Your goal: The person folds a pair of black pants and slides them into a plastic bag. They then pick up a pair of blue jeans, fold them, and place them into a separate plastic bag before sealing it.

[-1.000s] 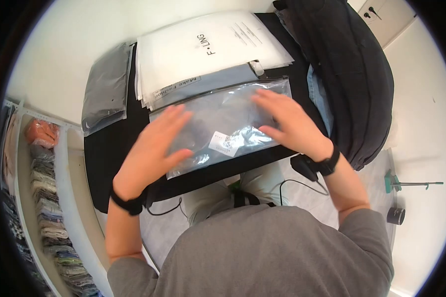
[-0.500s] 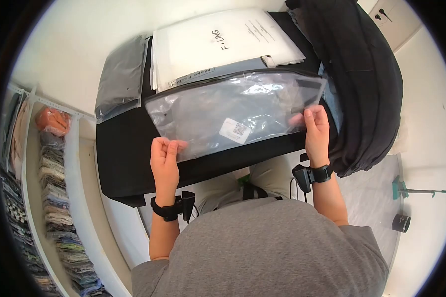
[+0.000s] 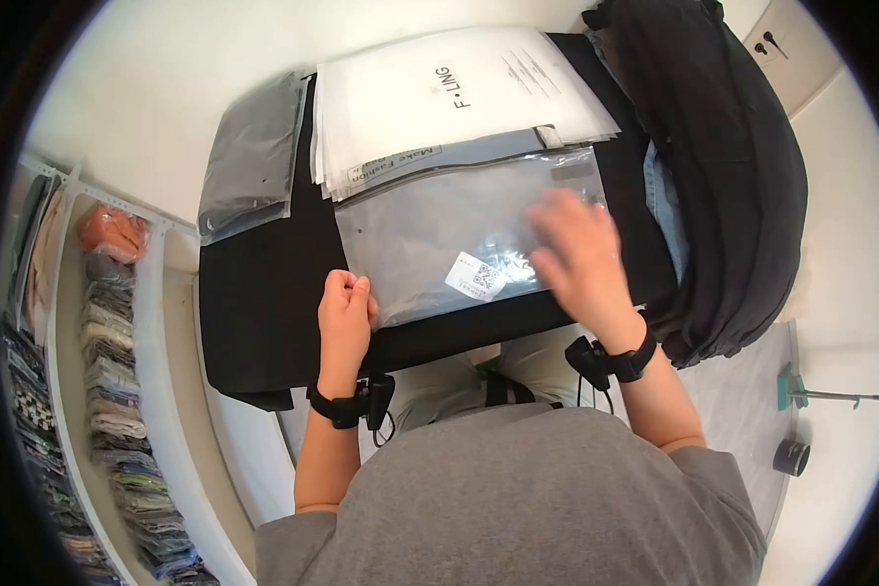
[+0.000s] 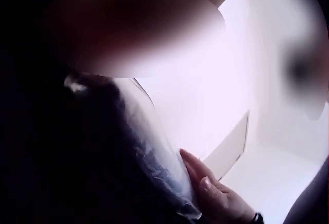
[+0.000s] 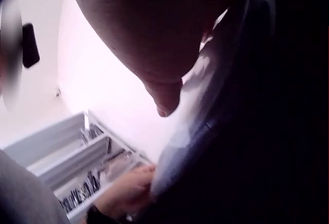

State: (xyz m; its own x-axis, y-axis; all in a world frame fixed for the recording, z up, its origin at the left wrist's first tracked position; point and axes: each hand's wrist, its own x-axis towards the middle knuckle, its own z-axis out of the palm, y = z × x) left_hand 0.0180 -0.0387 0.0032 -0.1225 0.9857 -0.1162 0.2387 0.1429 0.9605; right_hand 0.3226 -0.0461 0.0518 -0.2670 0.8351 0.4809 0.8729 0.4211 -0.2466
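A clear plastic bag (image 3: 420, 244) with folded contents and a white QR label (image 3: 475, 277) lies on the black-covered table. My left hand (image 3: 346, 317) pinches its near left corner, thumb against curled fingers. Blurred by motion, my right hand (image 3: 584, 264) is over the bag's right part with fingers extended; whether it touches the plastic cannot be told. In the left wrist view the bag (image 4: 154, 152) runs down toward the other hand (image 4: 221, 198). The right wrist view shows the bag (image 5: 185, 136) with the left hand (image 5: 128, 190) at its lower end.
White printed bags (image 3: 400, 107) are stacked behind, over a grey-blue "Make Fashion" package (image 3: 459, 156). A dark bagged item (image 3: 252, 151) lies at the table's left. Black garments (image 3: 723, 186) are heaped at right. Shelves of packed clothes (image 3: 112, 391) stand left.
The bag was lifted at its near corners by both hands, then lowered flat. My right hand has let go of its corner and moved left over the bag; my left hand keeps its pinch.
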